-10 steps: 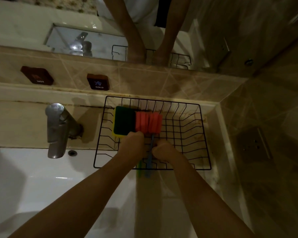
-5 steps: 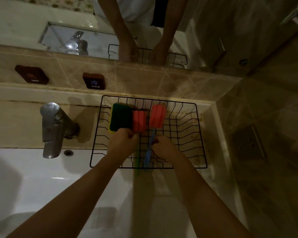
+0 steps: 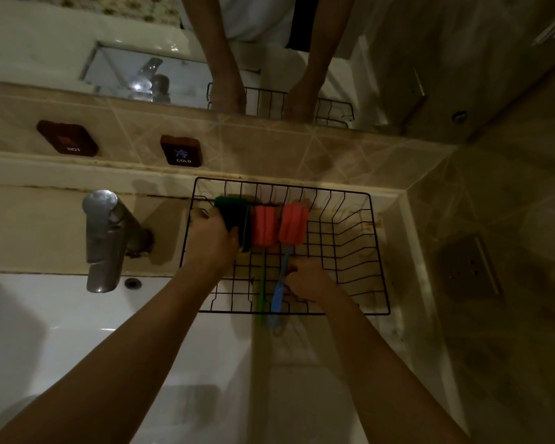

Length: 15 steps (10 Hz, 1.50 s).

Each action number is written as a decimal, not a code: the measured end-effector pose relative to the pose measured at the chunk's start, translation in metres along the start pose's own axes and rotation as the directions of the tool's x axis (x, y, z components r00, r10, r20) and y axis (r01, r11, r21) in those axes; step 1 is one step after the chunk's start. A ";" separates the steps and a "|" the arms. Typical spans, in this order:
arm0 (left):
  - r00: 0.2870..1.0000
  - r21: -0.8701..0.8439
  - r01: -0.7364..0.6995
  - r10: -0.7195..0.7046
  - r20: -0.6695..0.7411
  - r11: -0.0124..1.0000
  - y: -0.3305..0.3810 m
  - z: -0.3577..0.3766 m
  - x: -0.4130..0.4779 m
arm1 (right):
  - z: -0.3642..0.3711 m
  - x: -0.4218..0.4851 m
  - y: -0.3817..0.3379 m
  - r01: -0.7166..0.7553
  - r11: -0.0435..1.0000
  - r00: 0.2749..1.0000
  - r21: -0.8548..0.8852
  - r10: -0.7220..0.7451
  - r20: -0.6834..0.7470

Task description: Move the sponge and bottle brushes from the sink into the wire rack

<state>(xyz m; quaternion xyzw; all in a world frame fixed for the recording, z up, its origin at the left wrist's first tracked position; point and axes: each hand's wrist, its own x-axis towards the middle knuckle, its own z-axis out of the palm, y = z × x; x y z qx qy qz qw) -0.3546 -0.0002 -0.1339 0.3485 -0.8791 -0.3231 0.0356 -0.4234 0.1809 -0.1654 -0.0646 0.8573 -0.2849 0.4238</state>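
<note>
The black wire rack [image 3: 378, 251] sits on the counter to the right of the sink [image 3: 77, 331]. Inside it at the left lies a green and yellow sponge [image 3: 234, 213], tilted on edge, with my left hand [image 3: 210, 241] closed around it. Beside it are two bottle brushes with red foam heads. The green-handled brush [image 3: 263, 224] lies free in the rack. The blue-handled brush [image 3: 293, 222] is to its right, and my right hand [image 3: 308, 280] grips its blue handle near the rack's front edge.
A chrome faucet [image 3: 104, 238] stands left of the rack over the white sink. Hot [image 3: 68, 137] and cold [image 3: 181, 150] buttons are on the tiled backsplash. A mirror above reflects the arms and rack. A tiled wall closes the right side.
My left hand moved from the green-handled brush to the sponge and tipped it on edge. The two brush heads have separated, and the blue-handled one has shifted right.
</note>
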 end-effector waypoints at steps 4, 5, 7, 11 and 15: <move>0.976 0.147 -0.106 0.075 0.204 0.983 0.001 0.000 0.020 | 0.003 0.002 0.001 0.015 0.999 1.000 -0.050 -0.015 -0.001; 0.991 0.123 -0.122 0.114 0.075 0.985 0.003 -0.001 0.023 | 0.003 0.001 0.000 0.025 0.998 1.000 -0.059 -0.025 -0.005; 0.981 0.168 -0.151 0.126 0.149 0.974 0.006 0.010 0.020 | 0.002 -0.001 -0.003 -0.006 0.995 1.000 -0.103 0.006 0.004; 0.999 0.077 -0.039 0.037 0.019 0.996 0.000 0.014 0.002 | 0.008 -0.003 -0.019 -0.008 0.949 1.000 -0.316 0.016 0.023; 0.967 0.148 -0.254 0.246 0.068 0.956 -0.009 -0.065 -0.060 | 0.026 -0.109 -0.051 0.126 0.972 0.849 -0.200 -0.209 -0.485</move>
